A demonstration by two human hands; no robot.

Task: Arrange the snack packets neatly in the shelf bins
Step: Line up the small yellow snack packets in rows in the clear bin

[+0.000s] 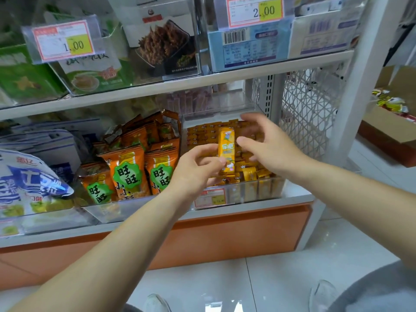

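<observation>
Packet [227,152] upright, long axis vert., pinched at btm by L hand [198,167]; R hand [258,143] fingers spread.

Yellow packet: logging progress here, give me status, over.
Left hand pinches packet by lower end, upright over bin. Right hand open beside it. Nothing blocking; bin nearly full of stacked packets.

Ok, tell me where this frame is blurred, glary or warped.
Head view: wide-angle warp slants the shelf post and bows the shelf edges; motion blur smears the right hand, while the yellow packet pinched by the left hand is fairly sharp; reflections on the clear bin front wash out its price tag; lighting is even, no hard shadows.
</observation>
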